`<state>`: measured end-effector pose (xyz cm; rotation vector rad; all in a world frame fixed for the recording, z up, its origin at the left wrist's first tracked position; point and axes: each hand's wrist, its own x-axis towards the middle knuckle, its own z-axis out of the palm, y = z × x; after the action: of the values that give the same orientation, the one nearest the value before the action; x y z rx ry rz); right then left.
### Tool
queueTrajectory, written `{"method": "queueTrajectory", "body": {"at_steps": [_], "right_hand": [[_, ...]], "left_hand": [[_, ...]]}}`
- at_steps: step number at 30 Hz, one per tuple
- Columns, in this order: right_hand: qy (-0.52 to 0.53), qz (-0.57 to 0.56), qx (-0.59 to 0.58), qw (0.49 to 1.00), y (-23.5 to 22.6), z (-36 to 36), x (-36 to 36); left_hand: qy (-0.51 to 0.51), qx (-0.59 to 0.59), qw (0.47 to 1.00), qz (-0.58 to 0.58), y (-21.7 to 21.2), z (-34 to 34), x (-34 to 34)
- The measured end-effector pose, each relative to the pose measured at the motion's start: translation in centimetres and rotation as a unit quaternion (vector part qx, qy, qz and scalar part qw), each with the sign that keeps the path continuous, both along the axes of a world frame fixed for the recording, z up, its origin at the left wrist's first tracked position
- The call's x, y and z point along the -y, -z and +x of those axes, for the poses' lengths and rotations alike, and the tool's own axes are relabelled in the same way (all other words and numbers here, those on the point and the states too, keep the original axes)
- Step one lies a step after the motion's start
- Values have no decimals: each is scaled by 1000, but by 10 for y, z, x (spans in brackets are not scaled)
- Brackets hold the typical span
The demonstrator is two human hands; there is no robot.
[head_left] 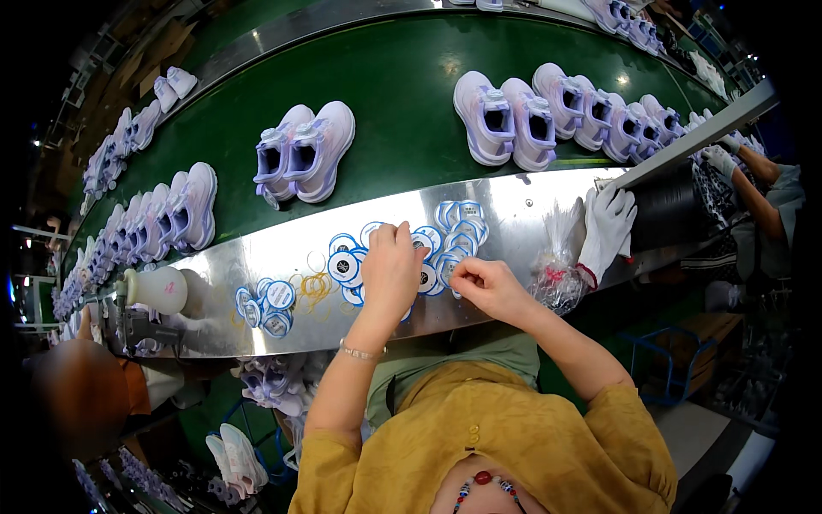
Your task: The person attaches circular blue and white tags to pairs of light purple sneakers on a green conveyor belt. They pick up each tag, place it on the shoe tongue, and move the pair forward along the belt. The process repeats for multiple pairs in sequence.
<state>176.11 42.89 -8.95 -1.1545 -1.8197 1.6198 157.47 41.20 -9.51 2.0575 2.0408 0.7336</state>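
Note:
My left hand (390,267) rests fingers-down on a spread of round blue-and-white tags (344,265) lying on the shiny metal ledge (514,201). My right hand (484,285) is beside it, its fingertips pinched on one round tag (445,270) at the edge of the pile. More of the same tags (462,221) lie just beyond both hands. A loose heap of yellow elastic loops (314,287) sits left of my left hand. Whether the left hand grips a tag is hidden under its fingers.
A smaller tag pile (267,307) and a white bottle (158,289) lie at the ledge's left. A clear plastic bag (558,274) and white glove (606,227) lie to the right. Lilac sneakers (304,152) ride the green belt (402,86). Another person's gloved hands (723,154) work far right.

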Motion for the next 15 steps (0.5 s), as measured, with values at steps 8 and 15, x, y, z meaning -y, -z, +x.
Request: {"method": "queueTrajectory", "body": {"at_steps": [8,15], "right_hand": [[49,18,-2,999,7,6,-1],[72,34,23,997,0,-2,-3]], "left_hand": [[-18,42,996,-83,4,-7,-16],[-71,224,953,-193,-1,-19,-8]]}}
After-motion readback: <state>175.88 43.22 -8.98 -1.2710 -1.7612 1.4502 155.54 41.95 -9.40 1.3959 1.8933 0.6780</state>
